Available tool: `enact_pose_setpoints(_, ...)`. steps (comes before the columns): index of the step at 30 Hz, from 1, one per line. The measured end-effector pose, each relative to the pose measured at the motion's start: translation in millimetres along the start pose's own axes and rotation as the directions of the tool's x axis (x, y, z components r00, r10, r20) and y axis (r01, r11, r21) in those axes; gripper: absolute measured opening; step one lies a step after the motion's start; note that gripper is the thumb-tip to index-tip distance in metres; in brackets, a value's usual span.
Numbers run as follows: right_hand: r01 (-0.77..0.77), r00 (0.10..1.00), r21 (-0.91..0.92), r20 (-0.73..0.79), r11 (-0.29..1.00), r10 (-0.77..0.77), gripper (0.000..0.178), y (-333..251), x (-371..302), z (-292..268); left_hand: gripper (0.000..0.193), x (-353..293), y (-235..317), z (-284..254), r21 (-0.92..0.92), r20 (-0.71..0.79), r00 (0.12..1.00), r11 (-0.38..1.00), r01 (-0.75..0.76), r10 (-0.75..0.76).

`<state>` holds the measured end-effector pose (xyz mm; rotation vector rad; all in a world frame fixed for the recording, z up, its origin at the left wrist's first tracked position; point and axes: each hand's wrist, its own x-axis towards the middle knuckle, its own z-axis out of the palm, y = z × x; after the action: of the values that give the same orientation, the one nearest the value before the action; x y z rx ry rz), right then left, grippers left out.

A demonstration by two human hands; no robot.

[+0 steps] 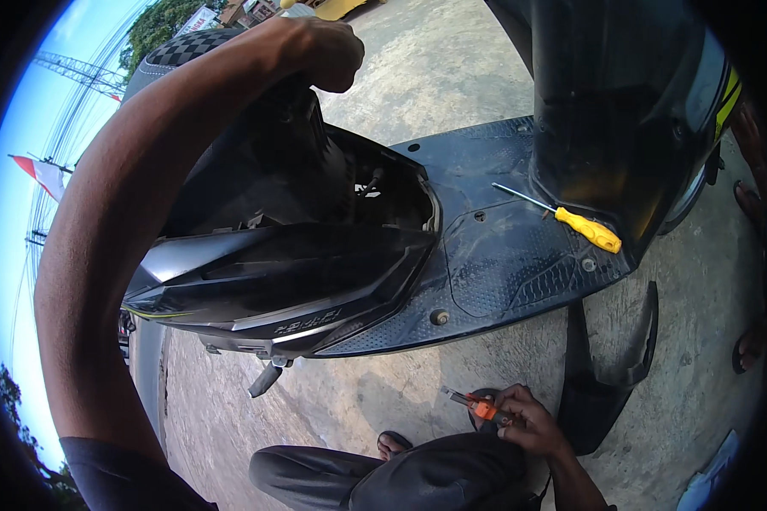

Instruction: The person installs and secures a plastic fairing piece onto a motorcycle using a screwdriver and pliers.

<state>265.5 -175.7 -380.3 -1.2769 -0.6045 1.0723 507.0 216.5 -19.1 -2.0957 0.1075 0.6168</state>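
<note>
A dark motor scooter lies across the view, with an opening [396, 196] in its body under the seat [187, 49]. My left arm reaches up and over the scooter. At the end of it, my left hand [331, 53] is closed beside the seat; whatever its fingers hold is hidden. Low down near my knees, my right hand [533, 423] pinches a short orange tool [486, 410] with a pale, shiny tip pointing left. Its exact kind is unclear. On the footboard [503, 255] rests a yellow-handled screwdriver [590, 229], its shaft pointing left.
A loose black plastic panel [592, 400] lies on the concrete ground [383, 383] right of my right hand. The scooter's front shield [618, 94] rises at the right. At the right edge, another person's feet [752, 345] show. The side stand [267, 379] sticks out below the body.
</note>
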Motion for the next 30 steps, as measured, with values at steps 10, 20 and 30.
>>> enact_pose_setpoints(10, 0.258, 0.921, 0.572, 0.098, 0.778, -0.378, 0.053, -184.5, 137.1, 62.0, 0.026, -10.2, 11.3, -6.4, -0.090, 0.044, 0.995, 0.991, 0.098, -0.094)
enact_pose_setpoints(20, 0.237, 0.951, 0.672, -0.012, 0.702, -0.310, 0.049, -259.7, 197.4, 85.5, 0.040, 21.3, 10.3, -1.5, -0.116, 0.192, 0.970, 0.978, 0.176, -0.151)
enact_pose_setpoints(30, 0.143, 0.984, 0.632, -0.011, 0.762, -0.176, 0.042, -290.6, 200.0, 97.0, 0.035, 31.3, 4.5, 4.2, -0.172, 0.244, 0.966, 0.977, 0.124, -0.080)
